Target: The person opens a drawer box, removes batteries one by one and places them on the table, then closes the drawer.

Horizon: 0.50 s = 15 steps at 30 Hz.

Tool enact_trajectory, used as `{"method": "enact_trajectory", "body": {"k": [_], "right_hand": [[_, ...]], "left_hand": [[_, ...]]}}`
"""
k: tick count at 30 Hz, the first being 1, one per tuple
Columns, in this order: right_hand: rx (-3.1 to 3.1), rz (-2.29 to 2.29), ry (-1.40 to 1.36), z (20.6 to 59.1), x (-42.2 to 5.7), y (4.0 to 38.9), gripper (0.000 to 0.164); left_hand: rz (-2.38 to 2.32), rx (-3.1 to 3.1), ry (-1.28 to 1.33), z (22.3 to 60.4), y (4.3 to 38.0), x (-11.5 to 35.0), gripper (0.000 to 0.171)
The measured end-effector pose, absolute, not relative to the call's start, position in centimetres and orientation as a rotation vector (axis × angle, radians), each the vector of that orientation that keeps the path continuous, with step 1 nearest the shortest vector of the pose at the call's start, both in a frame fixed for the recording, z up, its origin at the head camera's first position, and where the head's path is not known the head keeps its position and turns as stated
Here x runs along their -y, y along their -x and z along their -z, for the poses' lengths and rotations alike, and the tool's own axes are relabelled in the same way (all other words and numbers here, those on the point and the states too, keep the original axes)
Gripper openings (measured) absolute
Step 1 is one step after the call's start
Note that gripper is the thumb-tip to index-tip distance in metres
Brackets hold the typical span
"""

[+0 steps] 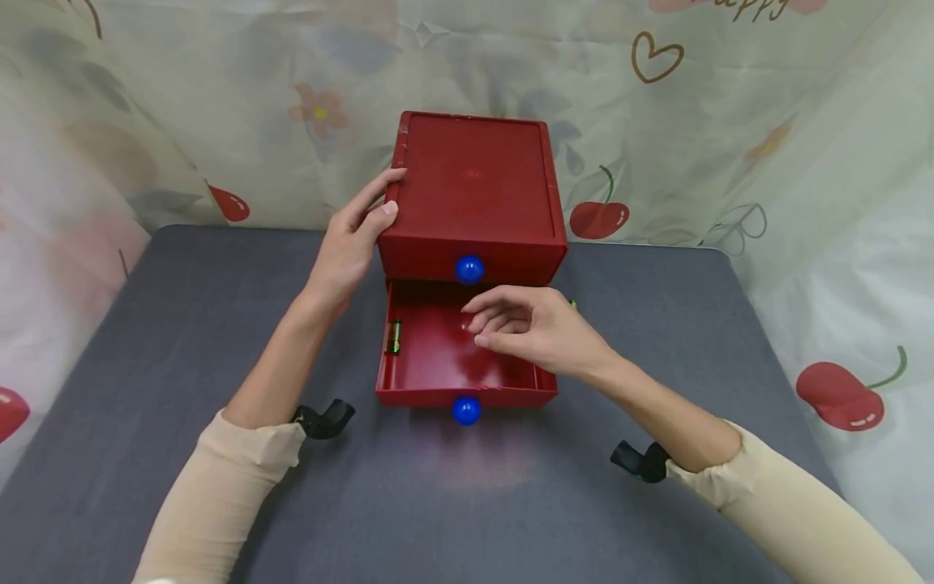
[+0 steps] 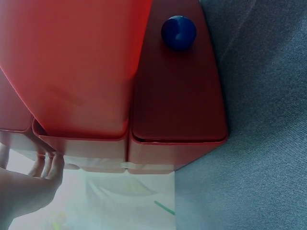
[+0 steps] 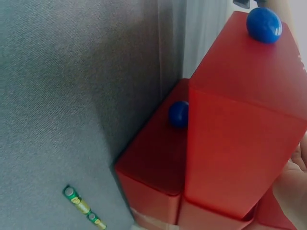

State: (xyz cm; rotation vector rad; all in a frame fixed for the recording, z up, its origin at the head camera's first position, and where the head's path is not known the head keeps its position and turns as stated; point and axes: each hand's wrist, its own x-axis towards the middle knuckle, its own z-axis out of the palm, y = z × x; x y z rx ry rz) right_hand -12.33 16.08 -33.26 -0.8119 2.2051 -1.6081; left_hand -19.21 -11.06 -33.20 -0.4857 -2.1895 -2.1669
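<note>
A red drawer cabinet (image 1: 474, 182) stands on the table with its middle drawer (image 1: 430, 380) pulled out. Inside that drawer, along the left wall, lies a small green and yellow battery (image 1: 394, 337). My left hand (image 1: 349, 247) rests on the cabinet's upper left side, its thumb and fingers at the top edge; the left wrist view shows its fingers (image 2: 53, 167) against the side wall. Over the right part of the pulled-out drawer hovers my right hand (image 1: 536, 324), fingers loosely bent, thumb apart from them, nothing visible between. The right wrist view shows only part of it (image 3: 291, 187).
Two batteries, one (image 3: 76, 199) behind another (image 3: 97, 224), lie on the grey table right of the cabinet. Blue round knobs mark the top (image 1: 469, 269), middle (image 1: 466, 410) and bottom (image 2: 178, 32) drawers. A patterned curtain (image 1: 321, 65) hangs behind.
</note>
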Motion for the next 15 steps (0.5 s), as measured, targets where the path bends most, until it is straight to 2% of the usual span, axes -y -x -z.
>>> {"method": "enact_trajectory", "body": {"k": [15], "right_hand": [[-2.236, 1.460, 0.821, 33.9, -13.8, 13.1, 0.037]], "left_hand": [[2.165, 2.169, 0.496, 33.4, 19.2, 10.9, 0.046]]}}
